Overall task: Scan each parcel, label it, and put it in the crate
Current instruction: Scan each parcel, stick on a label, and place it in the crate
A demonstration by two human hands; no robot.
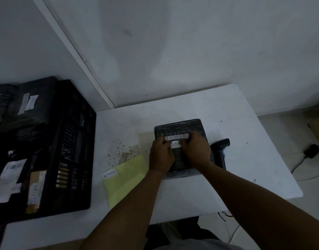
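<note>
A black plastic-wrapped parcel (180,129) lies flat on the white table (227,114), with a white barcode strip (176,137) across its top. Just below the barcode sits a white handwritten label (175,144). My left hand (161,156) and my right hand (196,150) both rest on the parcel, fingertips pressing on the label's two ends. A black handheld scanner (221,152) lies on the table right of the parcel, untouched. The black crate (74,141) stands at the left with several dark parcels inside.
A yellow backing sheet (126,175) with one "RETURN" label (110,174) lies left of the parcel. The table surface is stained near its middle. A black adapter and cable (312,151) lie on the floor at the right. A wall rises behind the table.
</note>
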